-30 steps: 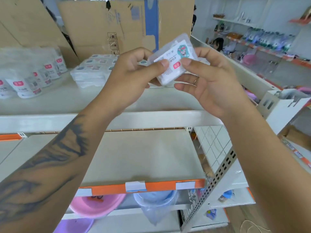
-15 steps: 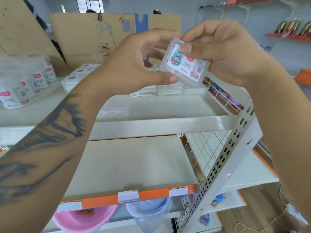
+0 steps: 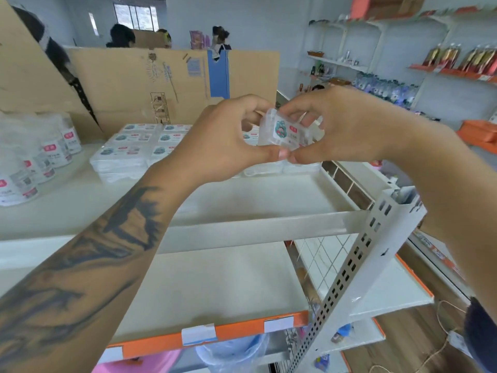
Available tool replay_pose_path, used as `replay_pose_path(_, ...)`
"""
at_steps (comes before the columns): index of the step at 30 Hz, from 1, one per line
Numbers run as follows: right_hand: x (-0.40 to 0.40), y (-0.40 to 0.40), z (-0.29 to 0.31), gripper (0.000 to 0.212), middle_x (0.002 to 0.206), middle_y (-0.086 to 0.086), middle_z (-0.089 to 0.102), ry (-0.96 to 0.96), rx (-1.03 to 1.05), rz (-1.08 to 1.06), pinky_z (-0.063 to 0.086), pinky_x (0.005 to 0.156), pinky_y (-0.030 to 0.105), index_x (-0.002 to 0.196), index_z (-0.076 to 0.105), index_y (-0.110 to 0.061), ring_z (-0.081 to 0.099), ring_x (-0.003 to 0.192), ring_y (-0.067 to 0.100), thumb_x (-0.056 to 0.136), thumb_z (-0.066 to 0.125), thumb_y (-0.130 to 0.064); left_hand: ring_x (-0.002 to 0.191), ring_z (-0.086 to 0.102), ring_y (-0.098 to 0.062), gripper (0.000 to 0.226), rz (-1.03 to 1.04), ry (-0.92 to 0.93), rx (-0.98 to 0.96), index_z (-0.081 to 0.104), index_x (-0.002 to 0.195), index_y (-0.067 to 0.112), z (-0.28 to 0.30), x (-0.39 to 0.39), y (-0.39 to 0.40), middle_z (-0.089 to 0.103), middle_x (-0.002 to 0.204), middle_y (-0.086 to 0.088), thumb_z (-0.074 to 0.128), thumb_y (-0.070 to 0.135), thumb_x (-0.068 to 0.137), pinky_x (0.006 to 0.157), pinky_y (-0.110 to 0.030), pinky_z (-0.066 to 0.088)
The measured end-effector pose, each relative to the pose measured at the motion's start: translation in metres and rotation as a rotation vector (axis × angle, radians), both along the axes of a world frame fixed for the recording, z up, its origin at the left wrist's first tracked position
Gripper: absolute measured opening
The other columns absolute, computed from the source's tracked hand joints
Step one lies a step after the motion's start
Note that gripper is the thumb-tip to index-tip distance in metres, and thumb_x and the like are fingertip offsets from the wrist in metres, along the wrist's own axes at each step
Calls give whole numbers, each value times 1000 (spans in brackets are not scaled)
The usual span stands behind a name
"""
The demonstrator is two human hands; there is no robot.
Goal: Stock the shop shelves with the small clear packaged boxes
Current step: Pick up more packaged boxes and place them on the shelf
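Clear box (image 3: 286, 131) pinched between left hand (image 3: 223, 146) and right hand (image 3: 349, 127), mid-frame above top shelf (image 3: 269, 195).

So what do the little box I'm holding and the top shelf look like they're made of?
The small clear box with a printed label looks like glossy transparent hard plastic: you can see through its edges. The cream-white top shelf looks like painted sheet metal, smooth with a folded front lip, though that's a guess.
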State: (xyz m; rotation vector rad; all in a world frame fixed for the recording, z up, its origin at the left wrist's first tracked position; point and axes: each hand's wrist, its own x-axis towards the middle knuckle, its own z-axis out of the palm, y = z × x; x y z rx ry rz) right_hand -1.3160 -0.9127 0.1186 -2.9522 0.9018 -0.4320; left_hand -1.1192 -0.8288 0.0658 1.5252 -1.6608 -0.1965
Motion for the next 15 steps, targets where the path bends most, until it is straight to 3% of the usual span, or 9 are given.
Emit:
replay_pose_path(4,-2,-26,-5,68,129,-10,63,52,-15,-114,44,93,30,137,57,-28,59,115,17,75,84,-32,129,54,-9,83,149,-188,92,44,146,42,-10,15,18,60,139,14,77,68,74,108,-35,43)
replay_pose_path(7,-3,-48,-13,65,131,-6,60,155,-5,-186,48,98,39,134,54,-26,57,115,24,77,84,-26,129,54,-16,88,254,-371,225,46,140,49,-20,38,41,59,138,19,59,91,64,108,-47,43)
replay_pose_path(9,1,-60,-18,64,136,-3,58,209,-19,-205,45,97,37,135,54,-25,55,117,26,79,84,-25,130,53,-15,91,271,-389,317,49,135,52,-25,53,52,56,139,24,52,97,55,110,-48,42)
replay_pose_path(12,7,-73,-25,64,140,-1,56,232,28,-230,44,99,38,137,54,-26,54,122,27,81,83,-22,136,47,-13,91,303,-410,370,50,134,54,-28,66,68,50,146,25,56,99,55,113,-44,39)
replay_pose_path(15,9,-84,-31,63,139,-2,57,237,81,-219,45,101,40,137,55,-26,55,122,25,81,82,-20,132,52,-15,82,358,-453,200,58,132,46,-30,73,78,58,142,16,66,89,63,109,-42,42)
